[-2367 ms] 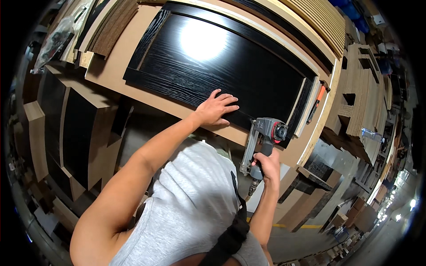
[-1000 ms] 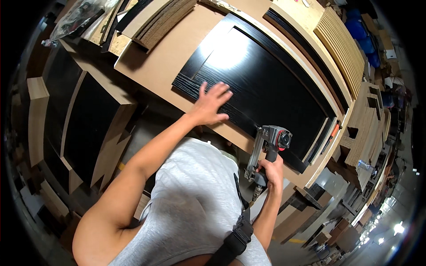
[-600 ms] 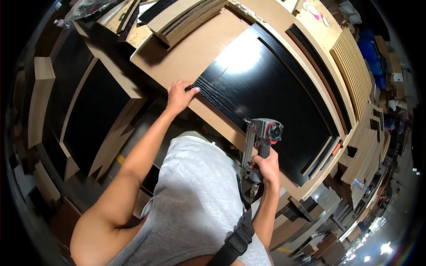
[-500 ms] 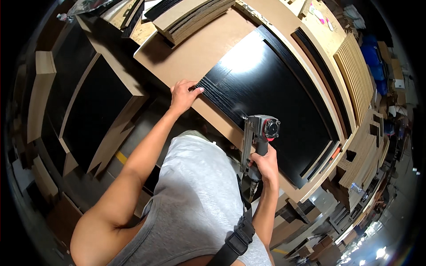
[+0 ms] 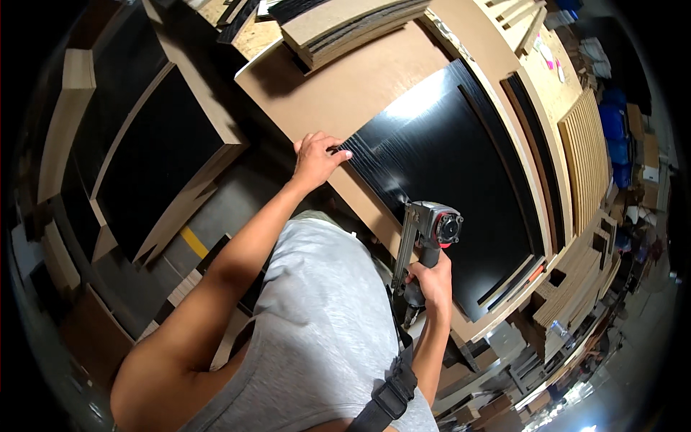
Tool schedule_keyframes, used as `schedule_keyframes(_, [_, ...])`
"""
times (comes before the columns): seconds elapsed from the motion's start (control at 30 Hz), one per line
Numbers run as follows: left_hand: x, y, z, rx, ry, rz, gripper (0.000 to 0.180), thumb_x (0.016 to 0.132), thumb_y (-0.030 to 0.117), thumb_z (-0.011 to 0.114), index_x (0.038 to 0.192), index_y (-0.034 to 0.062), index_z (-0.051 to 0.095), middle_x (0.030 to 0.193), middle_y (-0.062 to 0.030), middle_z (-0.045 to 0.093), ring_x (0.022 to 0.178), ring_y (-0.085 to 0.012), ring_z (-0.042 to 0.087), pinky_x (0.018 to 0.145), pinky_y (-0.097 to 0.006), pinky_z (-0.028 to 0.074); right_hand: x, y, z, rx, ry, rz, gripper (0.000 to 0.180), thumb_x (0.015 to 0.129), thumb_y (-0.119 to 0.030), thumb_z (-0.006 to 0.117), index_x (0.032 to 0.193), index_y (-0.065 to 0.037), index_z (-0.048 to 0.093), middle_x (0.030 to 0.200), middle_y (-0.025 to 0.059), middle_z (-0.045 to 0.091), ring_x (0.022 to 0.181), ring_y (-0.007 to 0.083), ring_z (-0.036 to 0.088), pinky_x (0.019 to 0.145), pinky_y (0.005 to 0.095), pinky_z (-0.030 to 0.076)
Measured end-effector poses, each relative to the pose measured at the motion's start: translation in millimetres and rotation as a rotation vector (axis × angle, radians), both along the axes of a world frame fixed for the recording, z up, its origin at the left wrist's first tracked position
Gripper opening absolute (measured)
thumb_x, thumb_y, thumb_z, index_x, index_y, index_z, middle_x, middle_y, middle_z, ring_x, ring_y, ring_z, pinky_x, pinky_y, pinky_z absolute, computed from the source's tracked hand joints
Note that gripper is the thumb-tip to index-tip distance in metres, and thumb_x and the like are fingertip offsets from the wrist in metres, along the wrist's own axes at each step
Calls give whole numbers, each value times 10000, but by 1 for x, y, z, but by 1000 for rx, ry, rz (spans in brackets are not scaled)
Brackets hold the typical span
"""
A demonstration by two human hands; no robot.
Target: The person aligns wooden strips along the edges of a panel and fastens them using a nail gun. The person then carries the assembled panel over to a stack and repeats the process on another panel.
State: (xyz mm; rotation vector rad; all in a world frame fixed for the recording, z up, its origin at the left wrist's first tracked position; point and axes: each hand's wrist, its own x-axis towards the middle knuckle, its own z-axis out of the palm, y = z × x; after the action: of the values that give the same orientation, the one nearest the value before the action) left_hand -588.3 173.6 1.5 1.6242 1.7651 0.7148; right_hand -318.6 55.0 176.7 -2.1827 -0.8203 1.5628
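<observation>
A black wood-grain panel (image 5: pixel 446 165) lies flat on a tan board in front of me. At its near-left corner, my left hand (image 5: pixel 317 160) grips the edge, thumb on top and fingers curled beside it. My right hand (image 5: pixel 432 279) is wrapped round the handle of a grey and black nail gun (image 5: pixel 436 223) with a red accent. The gun's nose meets the panel's near edge or sits just over it; contact is too small to make out. Dark strips (image 5: pixel 504 173) run along the panel's far and right edges.
Underneath is the tan board (image 5: pixel 345 86), with a stack of curved black-faced boards (image 5: pixel 353 36) at its far left. Large black panels with pale edges (image 5: pixel 169 158) stand to my left. Slatted wood (image 5: pixel 583 155) and an orange-handled tool (image 5: pixel 536 273) are on the right.
The whole view has swung slightly, so the bench and panel sit a little further right and lower. Both hands keep their grips, and the nail gun's nose stays by the near edge.
</observation>
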Motion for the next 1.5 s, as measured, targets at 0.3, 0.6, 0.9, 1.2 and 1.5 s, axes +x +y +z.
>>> schedule_keyframes(0.3, [-2,0,-2,-29,-34,14,362,745,389,836,990,127,785,970,-24,695,1021,-228,590,945,-382,352,-41,62,-3,48,87,174,303,689,46,586,992,61,602,715,75,616,555,162,596,548,310,492])
schedule_keyframes(0.6, [-1,-1,-5,-8,-63,36,318,733,379,845,938,147,773,944,-6,688,1009,-222,594,941,-382,351,-77,102,-10,62,89,330,274,699,49,606,972,59,596,693,70,608,555,160,593,545,309,483])
schedule_keyframes(0.9, [-4,-1,-6,3,-60,18,312,726,387,848,919,157,761,937,5,686,994,-219,593,916,-389,347,-80,108,-8,22,56,342,278,695,27,620,968,66,592,699,80,616,555,169,599,545,323,487])
schedule_keyframes(1.2, [-4,0,-3,47,-51,-16,342,749,434,827,935,155,762,954,4,690,971,-224,596,890,-386,349,-84,112,-5,-13,-116,462,335,707,-36,649,1036,24,625,665,118,647,576,198,657,611,348,522])
schedule_keyframes(1.5, [-5,-2,-4,-25,-58,-16,336,743,396,836,948,137,771,940,-25,688,993,-237,605,896,-391,349,-57,70,-2,120,-19,315,354,700,-5,635,1053,21,625,673,88,611,560,176,627,559,320,496])
